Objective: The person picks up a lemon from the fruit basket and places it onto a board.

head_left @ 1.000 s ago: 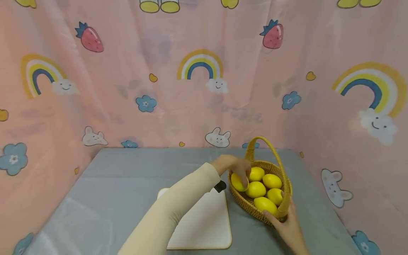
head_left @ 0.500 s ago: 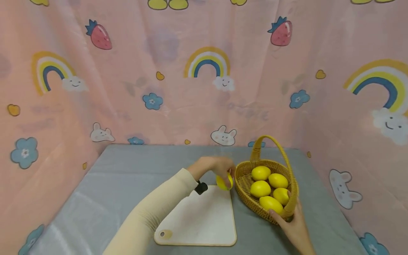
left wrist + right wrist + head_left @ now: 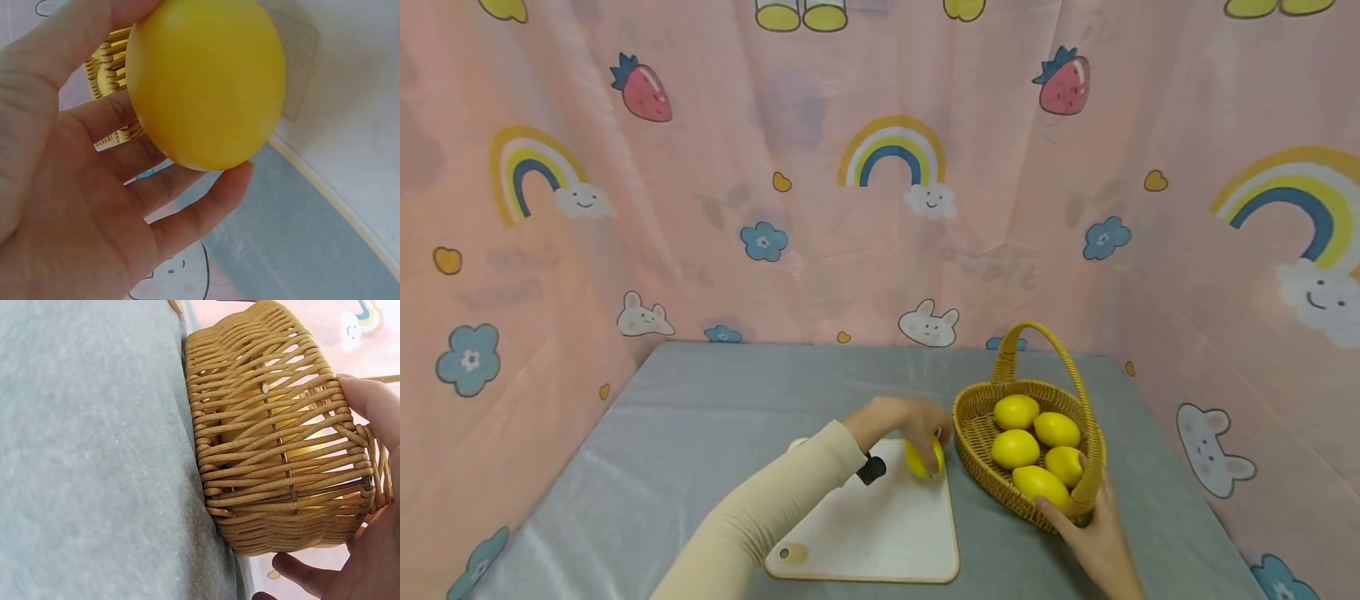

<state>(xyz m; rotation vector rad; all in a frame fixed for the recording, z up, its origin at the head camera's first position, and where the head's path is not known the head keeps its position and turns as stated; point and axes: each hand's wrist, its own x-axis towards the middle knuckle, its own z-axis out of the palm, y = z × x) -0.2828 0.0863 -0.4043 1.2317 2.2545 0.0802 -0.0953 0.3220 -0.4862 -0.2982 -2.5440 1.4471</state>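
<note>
My left hand [image 3: 904, 421] pinches a yellow lemon [image 3: 209, 84] between thumb and fingers. It is over the far right corner of a white cutting board [image 3: 880, 525]; whether the lemon touches the board I cannot tell. To the right stands a wicker basket [image 3: 988, 486] with a tall handle, and several lemons [image 3: 1015, 448] lie inside. My right hand [image 3: 1093, 533] grips the basket's near right end at the handle's base. In the right wrist view, its thumb lies on the rim and other fingers touch the woven wall [image 3: 269, 444] lower down.
A grey cloth [image 3: 685, 467] covers the table under the board and basket. Pink printed fabric [image 3: 820, 275] hangs behind and at both sides. The arched basket handle [image 3: 1060, 354] rises above the lemons. A dark device [image 3: 872, 469] is on the left wrist.
My left hand has lifted one lemon out of the basket's left side, carried it left, then lowered it toward the board. The right hand keeps holding the basket.
</note>
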